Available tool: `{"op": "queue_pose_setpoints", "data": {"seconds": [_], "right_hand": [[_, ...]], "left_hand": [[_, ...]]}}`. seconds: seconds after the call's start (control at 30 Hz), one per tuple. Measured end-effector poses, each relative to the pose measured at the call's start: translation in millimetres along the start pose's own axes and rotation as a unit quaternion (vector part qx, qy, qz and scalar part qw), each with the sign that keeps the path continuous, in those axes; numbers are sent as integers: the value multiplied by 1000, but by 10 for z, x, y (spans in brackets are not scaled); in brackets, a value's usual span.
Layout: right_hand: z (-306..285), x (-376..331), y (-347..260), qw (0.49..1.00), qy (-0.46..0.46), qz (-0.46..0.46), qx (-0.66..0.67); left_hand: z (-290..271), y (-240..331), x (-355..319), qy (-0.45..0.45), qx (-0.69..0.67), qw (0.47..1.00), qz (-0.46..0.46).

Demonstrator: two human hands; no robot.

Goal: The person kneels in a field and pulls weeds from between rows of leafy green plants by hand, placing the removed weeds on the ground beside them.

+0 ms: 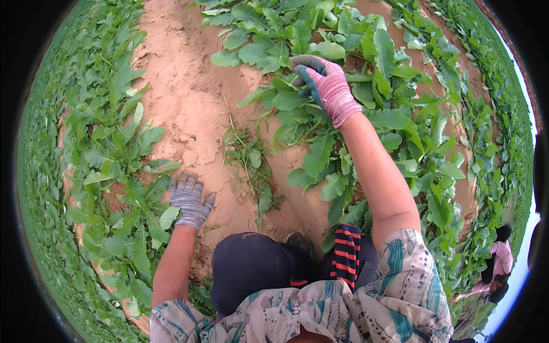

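Note:
My left hand (190, 201), in a grey striped knit glove, rests on the bare soil with its fingers spread. It lies beside the leafy green plants (140, 211) of the left row. Farther ahead, my right hand (325, 84) reaches over the right row of broad-leaved plants (320, 154). Its glove is pink with dark teal fingers, which are curled in close among the leaves. What they grip, if anything, I cannot make out. Between my hands, a small heap of uprooted weeds (250, 157) lies on the soil.
A strip of reddish-brown soil (183, 103) runs between the two plant rows. My bent knee (246, 263) in dark trousers is close to the weed heap. Another person in pink (502, 260) bends over the plants at the far right. More rows extend on both sides.

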State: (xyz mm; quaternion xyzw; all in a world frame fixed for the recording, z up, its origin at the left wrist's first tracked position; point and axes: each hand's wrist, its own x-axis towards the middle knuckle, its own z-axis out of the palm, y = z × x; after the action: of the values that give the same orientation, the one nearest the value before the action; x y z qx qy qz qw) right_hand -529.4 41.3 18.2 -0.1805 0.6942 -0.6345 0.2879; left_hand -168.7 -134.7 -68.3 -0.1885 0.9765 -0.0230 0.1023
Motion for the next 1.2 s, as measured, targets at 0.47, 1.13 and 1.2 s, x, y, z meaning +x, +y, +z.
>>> {"op": "queue_pose_setpoints", "data": {"seconds": [0.47,1.13,1.2], "right_hand": [[715,1600,838,768,-49,-190,-609],[653,1764,971,699,-78,-193,-684],[634,1767,999,698,-80,-203,-682]], "left_hand": [[-54,14,40,-140,1,990,-30],[105,-54,13,-164,-115,979,-31],[66,-81,37,-154,-120,980,-28]]}}
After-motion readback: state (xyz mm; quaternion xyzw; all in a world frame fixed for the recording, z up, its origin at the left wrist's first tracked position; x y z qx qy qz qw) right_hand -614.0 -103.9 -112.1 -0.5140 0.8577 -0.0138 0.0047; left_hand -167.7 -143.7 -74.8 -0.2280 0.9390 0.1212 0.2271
